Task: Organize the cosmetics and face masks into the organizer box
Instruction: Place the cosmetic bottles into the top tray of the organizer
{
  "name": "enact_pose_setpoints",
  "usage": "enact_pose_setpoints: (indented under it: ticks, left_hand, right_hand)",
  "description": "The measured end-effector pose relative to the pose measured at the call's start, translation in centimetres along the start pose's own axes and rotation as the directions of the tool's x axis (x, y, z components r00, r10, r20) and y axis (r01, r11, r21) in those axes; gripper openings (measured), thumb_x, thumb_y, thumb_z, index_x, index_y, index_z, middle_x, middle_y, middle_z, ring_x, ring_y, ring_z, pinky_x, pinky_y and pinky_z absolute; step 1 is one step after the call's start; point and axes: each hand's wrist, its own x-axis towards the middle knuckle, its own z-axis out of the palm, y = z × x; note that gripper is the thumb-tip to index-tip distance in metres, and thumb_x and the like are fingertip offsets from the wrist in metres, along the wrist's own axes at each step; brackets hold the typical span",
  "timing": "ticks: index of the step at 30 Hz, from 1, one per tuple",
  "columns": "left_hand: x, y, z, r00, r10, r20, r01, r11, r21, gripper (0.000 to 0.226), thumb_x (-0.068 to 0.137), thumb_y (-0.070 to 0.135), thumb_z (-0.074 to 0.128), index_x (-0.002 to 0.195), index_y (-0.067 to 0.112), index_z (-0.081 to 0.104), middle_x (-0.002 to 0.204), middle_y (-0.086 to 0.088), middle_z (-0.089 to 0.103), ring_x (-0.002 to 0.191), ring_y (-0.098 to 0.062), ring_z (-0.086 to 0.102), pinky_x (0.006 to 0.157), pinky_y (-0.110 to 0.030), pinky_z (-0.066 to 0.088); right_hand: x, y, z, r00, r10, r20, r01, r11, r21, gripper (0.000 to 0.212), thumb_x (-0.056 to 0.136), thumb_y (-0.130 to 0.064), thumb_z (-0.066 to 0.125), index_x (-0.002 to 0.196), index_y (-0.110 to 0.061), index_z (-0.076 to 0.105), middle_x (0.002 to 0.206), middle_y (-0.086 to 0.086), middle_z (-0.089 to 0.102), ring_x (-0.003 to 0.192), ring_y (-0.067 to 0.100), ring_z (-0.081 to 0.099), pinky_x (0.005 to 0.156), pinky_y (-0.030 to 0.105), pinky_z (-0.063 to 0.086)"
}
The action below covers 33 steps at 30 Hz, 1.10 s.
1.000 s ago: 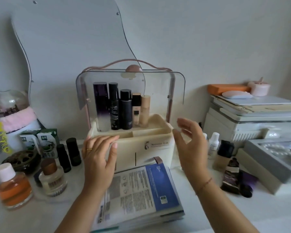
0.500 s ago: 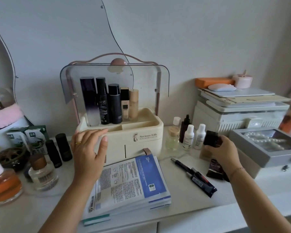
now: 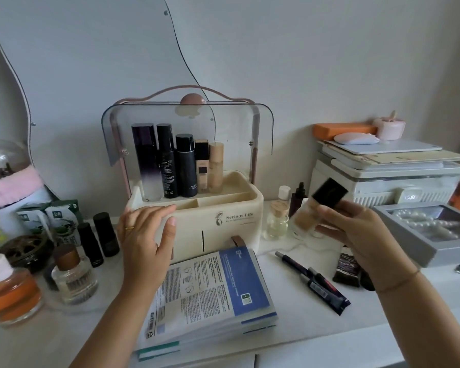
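Organizer box [image 3: 231, 227], where is it?
— In the middle of the white tabletop [image 3: 287, 277], close to the wall. Its clear lid [image 3: 260, 128] is flipped up.
— What is inside?
— Five tall bottles [image 3: 170, 160] stand in a row at the back. The front parts look bare.
— And the hands?
— The left hand [image 3: 146, 235] is open. Its fingers lie flat on the front left edge of the box. It has a gold ring [image 3: 129, 227].
— The other one?
— The right hand [image 3: 356, 232] grips a foundation bottle [image 3: 314, 208]. The bottle is tilted, with its black cap up. It is in the air, to the right of the box.
— Where are the face masks?
— The stack of face masks [image 3: 210, 290] lies flat just in front of the box.
— What else?
— Dark pens [image 3: 314, 280] lie to the right of the masks. Small bottles [image 3: 278, 216] stand just beside the box on the right. Two black tubes [image 3: 98, 240] stand on its left. A grey box of pearls [image 3: 422, 229] sits far right.
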Motion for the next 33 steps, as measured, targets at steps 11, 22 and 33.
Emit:
enact_pose_setpoints:
  ticks: [11,22,33]
  left_hand:
    - [0.1,0.3,-0.5,0.999,0.0,0.033,0.001,1.0,-0.031,0.04,0.095,0.037,0.038,0.108,0.015,0.069,0.103,0.006,0.067,0.104,-0.015,0.052,0.11,-0.032,0.022]
    - [0.0,-0.3,-0.2,1.0,0.002,0.03,-0.001,0.998,-0.056,0.034,0.095,0.037,0.04,0.111,0.023,0.067,0.104,0.015,0.064,0.105,-0.007,0.053,0.11,-0.043,0.026]
    - [-0.1,-0.3,0.0,1.0,0.009,0.013,-0.009,0.998,-0.068,0.033,0.095,0.036,0.041,0.11,0.022,0.067,0.102,0.014,0.064,0.105,-0.008,0.051,0.11,-0.045,0.025]
  right_hand:
    - [4.2,-1.2,14.7,0.895,-0.436,0.096,0.425,0.764,-0.486,0.032,0.075,-0.022,0.075,0.103,-0.028,0.063,0.088,-0.016,0.068,0.082,-0.003,0.063,0.071,0.012,0.049]
    - [8.7,0.1,17.9,0.95,-0.312,0.011,0.153,0.431,-0.889,0.024,0.084,-0.031,0.058,0.092,-0.009,0.055,0.08,0.006,0.062,0.073,0.025,0.06,0.059,0.031,0.049]
    - [9.4,0.0,17.7,0.976,-0.22,0.005,0.069,0.287,-0.955,0.022,0.087,0.007,0.041,0.098,-0.004,0.058,0.1,0.015,0.063,0.078,0.027,0.054,0.065,0.031,0.043]
